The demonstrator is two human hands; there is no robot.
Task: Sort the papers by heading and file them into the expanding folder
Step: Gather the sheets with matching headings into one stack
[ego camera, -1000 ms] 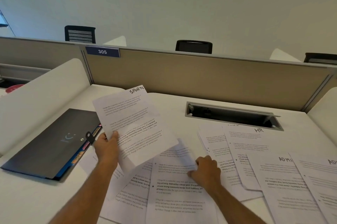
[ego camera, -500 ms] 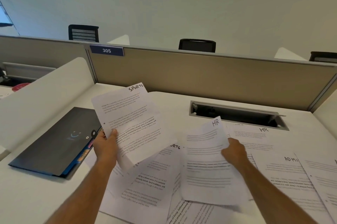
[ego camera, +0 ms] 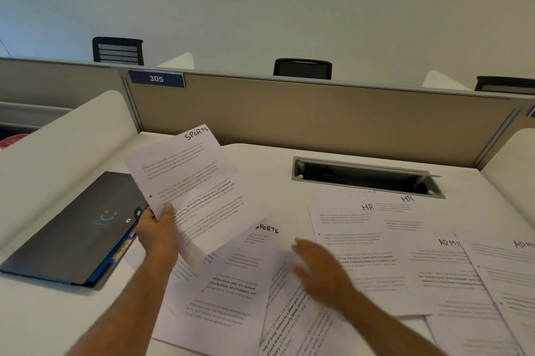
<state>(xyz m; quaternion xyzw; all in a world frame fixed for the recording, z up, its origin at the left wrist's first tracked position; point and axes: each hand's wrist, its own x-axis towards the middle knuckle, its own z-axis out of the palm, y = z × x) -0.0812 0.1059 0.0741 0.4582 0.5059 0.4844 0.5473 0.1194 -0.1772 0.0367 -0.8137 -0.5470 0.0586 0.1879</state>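
My left hand grips the lower left edge of a SPORTS sheet, held tilted above the desk. Under it lies another sheet headed SPORTS on a loose pile. My right hand hovers blurred over that pile, fingers spread and holding nothing. Two sheets headed HR lie flat at the centre right. Sheets headed ADMIN lie at the far right. The dark expanding folder lies shut on the left of the desk, coloured tabs showing at its edge.
A cable slot with a raised lid is cut into the white desk behind the papers. A beige partition marked 305 closes the back. White curved side dividers stand left and right.
My right hand lifted an HR sheet off the pile, laid it on the HR sheets to the right, let go, and has swung back over the centre pile. The left hand still holds the SPORTS sheet.
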